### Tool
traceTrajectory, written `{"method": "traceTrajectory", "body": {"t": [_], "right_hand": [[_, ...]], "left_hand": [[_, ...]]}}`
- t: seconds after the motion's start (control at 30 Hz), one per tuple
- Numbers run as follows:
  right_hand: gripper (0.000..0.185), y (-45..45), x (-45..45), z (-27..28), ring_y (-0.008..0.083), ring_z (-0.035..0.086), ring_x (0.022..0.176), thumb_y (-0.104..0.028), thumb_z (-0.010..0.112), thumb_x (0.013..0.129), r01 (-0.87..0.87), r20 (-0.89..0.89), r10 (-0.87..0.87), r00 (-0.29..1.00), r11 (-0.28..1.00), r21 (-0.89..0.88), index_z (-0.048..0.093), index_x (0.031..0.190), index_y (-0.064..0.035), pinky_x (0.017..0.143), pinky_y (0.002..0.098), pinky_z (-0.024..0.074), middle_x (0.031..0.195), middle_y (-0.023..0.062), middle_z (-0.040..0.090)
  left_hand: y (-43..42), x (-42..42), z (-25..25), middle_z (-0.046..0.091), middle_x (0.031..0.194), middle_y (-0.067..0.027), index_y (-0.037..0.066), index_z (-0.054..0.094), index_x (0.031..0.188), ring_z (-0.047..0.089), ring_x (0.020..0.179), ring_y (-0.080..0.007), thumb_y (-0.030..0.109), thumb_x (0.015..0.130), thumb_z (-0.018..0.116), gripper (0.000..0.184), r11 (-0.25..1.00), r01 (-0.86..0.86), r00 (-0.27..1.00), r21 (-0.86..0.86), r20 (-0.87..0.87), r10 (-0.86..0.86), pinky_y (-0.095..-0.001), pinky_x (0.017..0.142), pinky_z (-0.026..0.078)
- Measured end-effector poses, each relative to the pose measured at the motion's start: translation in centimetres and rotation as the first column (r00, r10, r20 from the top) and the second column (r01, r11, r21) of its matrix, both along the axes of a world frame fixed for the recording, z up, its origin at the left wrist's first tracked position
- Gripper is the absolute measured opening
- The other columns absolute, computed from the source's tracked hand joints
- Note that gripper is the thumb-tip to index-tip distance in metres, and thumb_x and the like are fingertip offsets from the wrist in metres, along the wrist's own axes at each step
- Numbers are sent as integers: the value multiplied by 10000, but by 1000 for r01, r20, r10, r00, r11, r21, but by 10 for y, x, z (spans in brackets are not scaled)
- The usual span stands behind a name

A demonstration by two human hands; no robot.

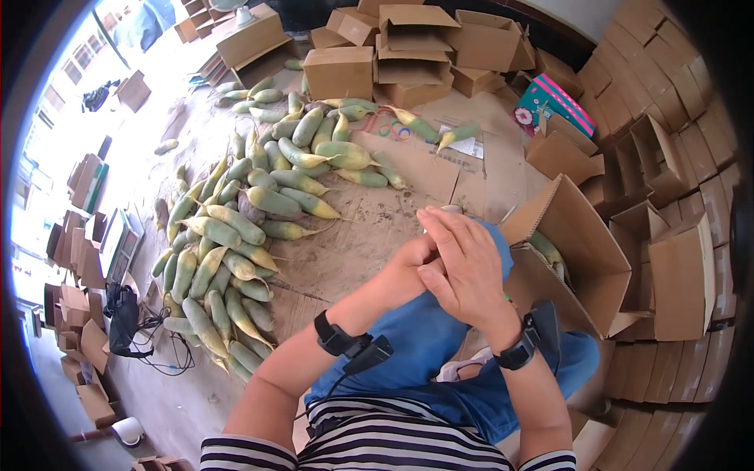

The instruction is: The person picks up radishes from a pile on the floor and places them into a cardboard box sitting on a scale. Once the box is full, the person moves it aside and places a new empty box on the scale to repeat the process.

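Note:
My right hand (463,271) lies over my left hand (410,271) above my bent knee in blue jeans (424,334). The fingers of the right hand are stretched out, close together, its thumb against the left hand. Most of the left hand's fingers are hidden beneath it, so I cannot see whether they hold anything. To the left, a big heap of green radishes (271,202) with yellowish tips covers the floor. At my right knee an open cardboard box (581,255) is tipped on its side, with a few green radishes (548,250) inside.
Two separate radishes (416,124) lie on flattened cardboard (416,169) ahead. Open boxes (338,72) stand at the back, and stacked cartons (691,86) line the right side. On the left are a scale-like device (123,242), a black bag (122,318) and loose cables (177,353).

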State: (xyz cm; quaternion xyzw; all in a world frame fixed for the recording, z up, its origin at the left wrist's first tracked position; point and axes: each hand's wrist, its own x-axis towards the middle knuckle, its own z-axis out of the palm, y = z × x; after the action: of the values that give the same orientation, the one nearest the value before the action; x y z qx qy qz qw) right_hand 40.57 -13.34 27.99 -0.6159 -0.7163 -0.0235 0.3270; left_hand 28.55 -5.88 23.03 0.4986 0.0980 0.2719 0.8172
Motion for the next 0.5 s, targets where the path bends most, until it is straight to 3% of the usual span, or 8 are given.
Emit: {"method": "traceTrajectory", "body": {"t": [0.1,0.17,0.27,0.33,0.37,0.4,0.43,0.5], "right_hand": [[530,3,-4,-2,351,562,1153,-332,648,862,106,-38,-105,994,994,28,579,1287,-23,974,432,439,1285,167,588],[518,1,3,-6,347,575,1133,-296,663,844,125,-50,-123,991,991,54,584,1279,-24,962,429,449,1269,163,599],[463,-5,5,-10,339,611,1069,-211,670,818,189,-16,-188,982,977,98,609,1237,-25,932,424,472,1218,151,631],[427,-9,8,-13,337,620,1048,-172,674,805,215,-18,-214,977,972,90,624,1202,-24,924,420,477,1198,146,641],[385,-10,7,-12,339,626,1021,-135,668,795,223,-22,-222,975,970,97,639,1163,-24,914,416,479,1159,139,656],[385,-13,8,-11,339,626,1021,-135,668,795,228,-23,-227,974,969,95,639,1163,-24,914,416,479,1159,139,656],[370,-16,10,-11,339,627,1013,-125,662,791,232,-1,-232,973,970,70,645,1147,-24,908,418,480,1146,138,659],[325,-17,11,-11,329,628,986,-101,648,775,239,21,-240,971,970,49,665,1090,-24,877,416,479,1109,130,666]], "left_hand": [[31,-21,-1,665,1083,-98,-5,575,1223,650,1012,-163,64,961,553,272,997,8,975,78,-223,9,-292,873,530],[54,-45,-13,622,1172,-90,-2,571,1258,652,1050,-185,116,998,549,287,993,-107,974,50,-198,115,-317,891,527],[102,-95,-97,647,1098,-78,-6,574,1244,661,1013,-194,105,983,566,284,906,-332,803,262,-426,417,-307,836,536],[140,-154,-176,662,996,-62,-2,578,1229,650,883,-173,93,969,566,277,845,-442,614,302,-585,530,-297,750,532],[154,-180,-214,653,865,-70,-6,670,1011,629,774,-144,64,908,582,153,677,-640,431,362,-561,707,-275,715,512],[167,-208,-233,669,863,-118,-17,672,1008,643,812,-201,52,866,581,182,415,-513,159,751,-392,906,-315,755,513],[188,-244,-261,677,904,-173,-30,672,992,650,863,-282,50,830,578,203,255,-444,-10,859,-290,957,-359,800,511],[214,-309,-284,662,1032,-238,-49,644,1032,639,901,-391,108,818,598,270,205,-261,-319,943,-285,904,-462,842,503]]}}
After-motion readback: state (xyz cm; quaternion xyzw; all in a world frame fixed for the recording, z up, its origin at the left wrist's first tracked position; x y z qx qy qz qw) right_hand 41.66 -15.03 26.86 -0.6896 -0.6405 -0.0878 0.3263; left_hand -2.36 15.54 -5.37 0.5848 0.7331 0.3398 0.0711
